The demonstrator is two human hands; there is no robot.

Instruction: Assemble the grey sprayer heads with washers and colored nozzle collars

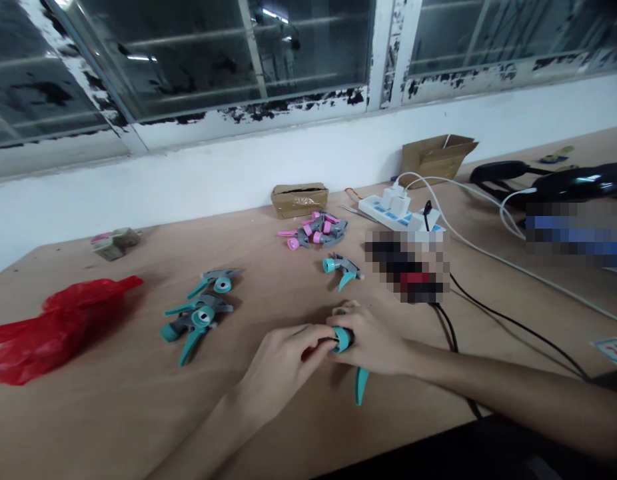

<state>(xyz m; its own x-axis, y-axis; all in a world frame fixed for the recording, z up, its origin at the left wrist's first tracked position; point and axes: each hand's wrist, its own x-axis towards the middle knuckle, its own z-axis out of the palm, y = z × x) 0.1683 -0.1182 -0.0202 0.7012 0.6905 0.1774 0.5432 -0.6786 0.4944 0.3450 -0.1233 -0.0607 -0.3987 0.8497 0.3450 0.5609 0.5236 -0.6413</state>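
Note:
My right hand (376,340) is wrapped round a trigger sprayer head with a teal collar (341,339) and a teal trigger (361,385) pointing down below the palm. The collar's open end faces left. At that opening my left hand (281,360) is closed in a pinch, thumb and index fingertip against the rim. A small dark bit shows between those fingertips, too hidden to name. Beyond my hands lies another grey and teal sprayer head (342,268). To the left are several more teal sprayer heads (201,317), lying close together.
Several pink and grey sprayer heads (316,230) are piled before a small cardboard box (299,200). A white power strip (398,217) with plugs and cables lies right of them. A red plastic bag (73,320) is at left, an open carton (436,159) by the wall.

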